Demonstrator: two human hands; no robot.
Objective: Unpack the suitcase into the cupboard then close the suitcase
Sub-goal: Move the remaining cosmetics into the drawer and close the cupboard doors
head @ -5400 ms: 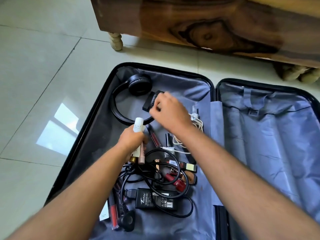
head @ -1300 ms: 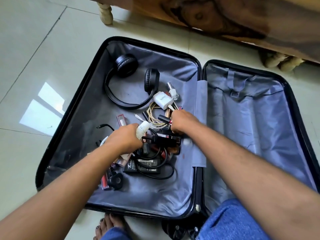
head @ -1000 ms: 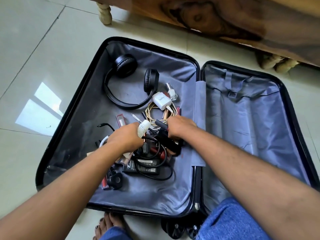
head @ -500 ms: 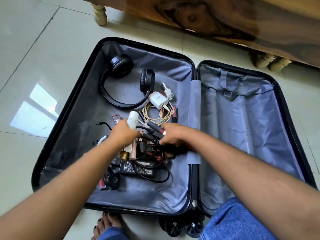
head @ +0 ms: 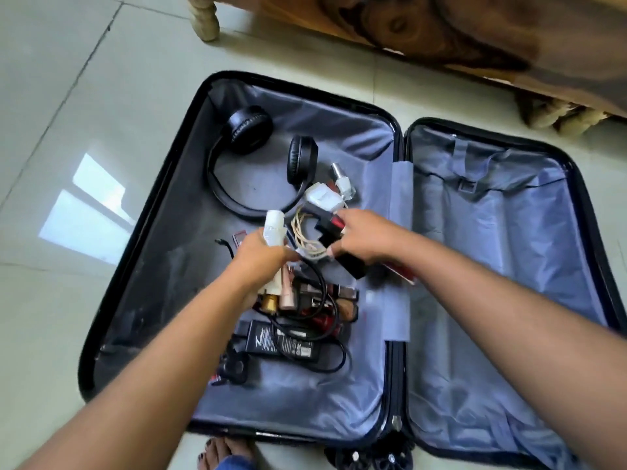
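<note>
The black suitcase (head: 142, 252) lies open on the floor, grey lining in both halves. My left hand (head: 261, 266) grips a bundle of cosmetic tubes (head: 275, 228), a white cap sticking out above the fist and gold and pink ends below. My right hand (head: 366, 239) holds several dark lipstick-like tubes (head: 334, 225) above the left half. Beneath them lie black headphones (head: 247, 130), a white charger (head: 324, 198) with a coiled cable, a black power adapter (head: 285, 344) and more cosmetics (head: 342, 300). The right half holds nothing.
A wooden cupboard (head: 441, 28) on turned legs (head: 205, 18) stands just beyond the suitcase. Pale floor tiles (head: 68, 96) lie to the left. A small glass bottle (head: 344, 181) rests by the charger. My bare foot (head: 224, 452) is at the suitcase's near edge.
My right hand has lifted up and back with dark tubes gathered from the pile. My left hand has risen a little, still gripping its bundle.
</note>
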